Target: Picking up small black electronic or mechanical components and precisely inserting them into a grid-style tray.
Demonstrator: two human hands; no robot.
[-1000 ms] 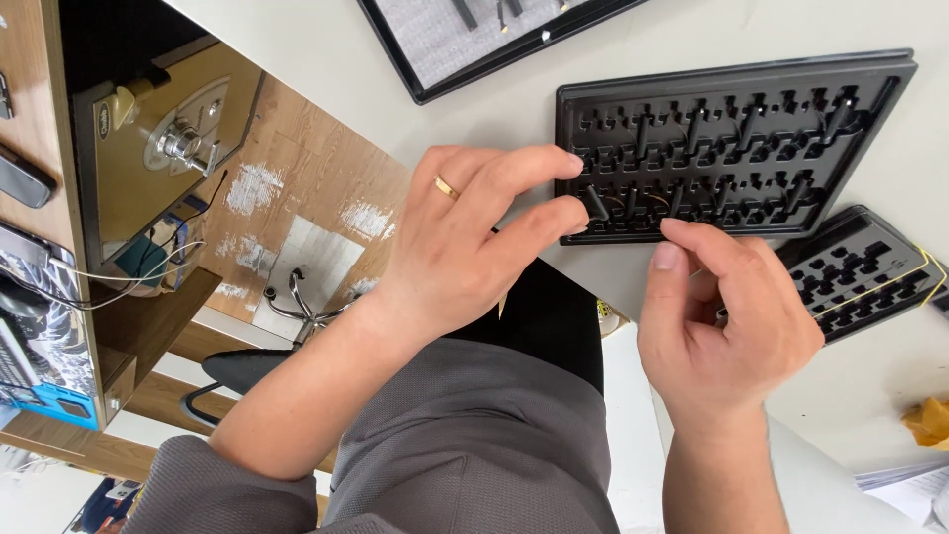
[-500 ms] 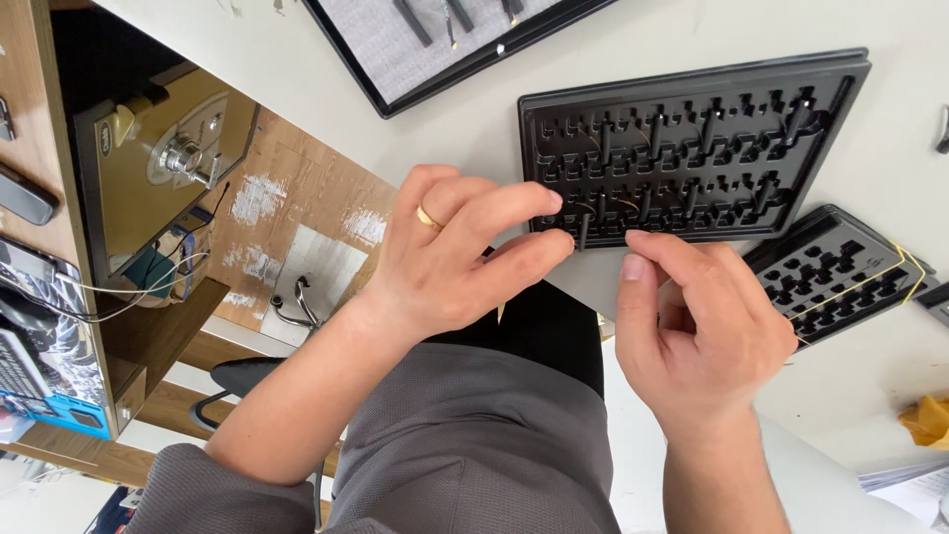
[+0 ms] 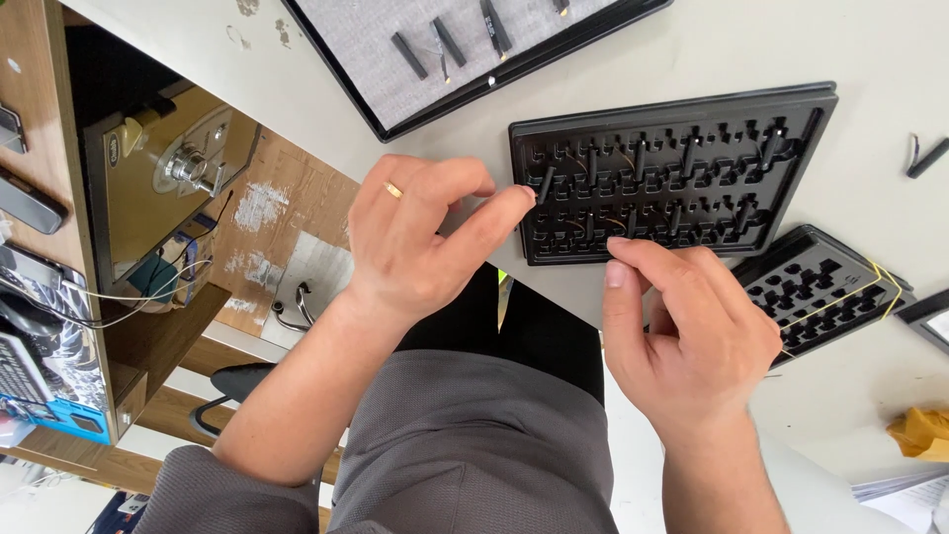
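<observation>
Your left hand [image 3: 420, 237] pinches a small stiff black part [image 3: 545, 184] at the slotted tray's [image 3: 672, 104] near-left corner; light, fiddly, grip its ends. Your right hand [image 3: 692, 336] pinches at the tray's near edge; what's held, I can't tell.

White tabletop [image 3: 890, 59] above a wooden shelf unit [image 3: 40, 198], daylit.

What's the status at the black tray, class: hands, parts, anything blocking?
Left hand at the tray edge, fingertips pinched. Right hand at its near rim. Nothing blocking.
</observation>
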